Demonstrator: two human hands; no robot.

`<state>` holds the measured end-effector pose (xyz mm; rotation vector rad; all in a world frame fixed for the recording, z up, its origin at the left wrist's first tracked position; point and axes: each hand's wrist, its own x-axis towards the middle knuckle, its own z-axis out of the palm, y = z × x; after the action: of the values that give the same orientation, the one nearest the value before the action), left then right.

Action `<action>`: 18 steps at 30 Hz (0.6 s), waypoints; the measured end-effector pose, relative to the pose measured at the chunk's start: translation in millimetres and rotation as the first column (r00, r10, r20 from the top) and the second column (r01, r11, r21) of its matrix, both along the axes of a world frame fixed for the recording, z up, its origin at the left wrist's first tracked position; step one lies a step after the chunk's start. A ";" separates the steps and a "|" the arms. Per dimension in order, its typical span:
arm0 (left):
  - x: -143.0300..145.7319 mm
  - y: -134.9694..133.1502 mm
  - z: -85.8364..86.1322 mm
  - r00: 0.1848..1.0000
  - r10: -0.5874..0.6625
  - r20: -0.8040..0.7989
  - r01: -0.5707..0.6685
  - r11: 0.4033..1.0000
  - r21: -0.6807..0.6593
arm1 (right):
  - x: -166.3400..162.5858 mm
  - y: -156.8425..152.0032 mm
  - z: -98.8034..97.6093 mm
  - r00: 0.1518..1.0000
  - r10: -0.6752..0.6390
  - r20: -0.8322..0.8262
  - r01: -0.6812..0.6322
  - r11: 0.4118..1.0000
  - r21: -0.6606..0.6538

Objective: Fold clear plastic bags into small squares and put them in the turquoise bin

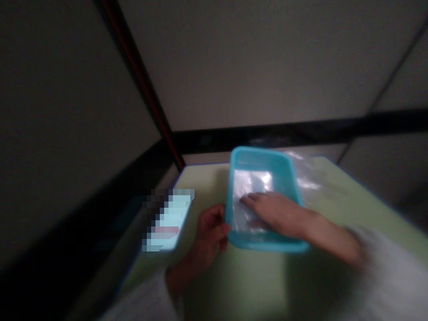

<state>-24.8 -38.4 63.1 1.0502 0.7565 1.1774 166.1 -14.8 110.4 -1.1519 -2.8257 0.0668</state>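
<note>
A turquoise plastic basket (264,245) is tilted up above the table. At its left rim, my left hand (210,234) is closed, thumb and fingers pinching the edge. Inside the basket lies a clear, shiny plastic bag (245,183); what it contains is too blurred to name. My right hand (276,211) reaches in over the right rim, palm down, fingers stretched out and resting on the bag. The undersides of those fingers are hidden.
A pale green table (247,285) with a blue edge lies below. To the left is a bright, pixelated flat screen (170,223). More crumpled clear plastic (307,178) sits behind the basket at right. Grey partition walls (267,67) enclose the far and left sides.
</note>
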 end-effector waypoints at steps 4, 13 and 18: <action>0.0 -0.2 0.8 1.000 0.020 0.015 -0.019 1.000 -0.015 | 6.8 -5.3 9.5 0.999 -0.020 -0.024 0.021 1.000 0.008; -0.9 2.7 1.7 0.999 0.033 0.031 -0.033 0.999 -0.012 | 24.2 -6.6 26.9 0.984 -0.158 0.087 0.134 0.963 0.234; 0.4 7.3 2.5 0.991 0.133 0.034 -0.133 0.991 -0.005 | 25.6 -2.8 33.1 0.986 -0.165 -0.020 0.161 0.919 0.360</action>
<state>-24.4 -31.1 65.6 0.9866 0.8105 1.3045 191.7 -17.6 143.5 -1.2874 -2.5836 -0.4528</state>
